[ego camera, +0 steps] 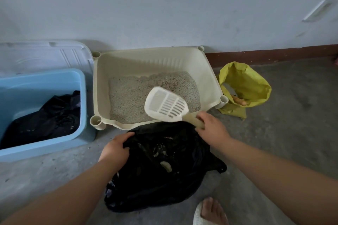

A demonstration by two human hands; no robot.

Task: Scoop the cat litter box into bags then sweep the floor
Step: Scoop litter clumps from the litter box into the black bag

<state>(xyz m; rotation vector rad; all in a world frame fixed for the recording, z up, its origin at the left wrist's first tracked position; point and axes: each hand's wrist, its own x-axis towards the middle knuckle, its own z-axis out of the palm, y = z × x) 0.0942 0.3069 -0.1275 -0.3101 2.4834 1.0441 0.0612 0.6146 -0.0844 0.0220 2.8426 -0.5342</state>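
Note:
A cream litter box [102,86] stands against the wall, grey litter [131,97] heaped toward its back right. My right hand [212,129] grips the handle of a white slotted scoop [165,105], whose head hangs over the box's front right part with nothing visible in it. A black bag [164,175] lies open on the floor in front of the box, a few clumps and grains inside. My left hand [116,149] holds the bag's left rim.
A light blue tub [45,78] with black plastic inside stands to the left, its lid [45,55] leaning behind it. A yellow sack [247,82] sits right of the box. My foot in a white slipper [210,212] is at the bottom. Grey concrete floor [292,124] extends right.

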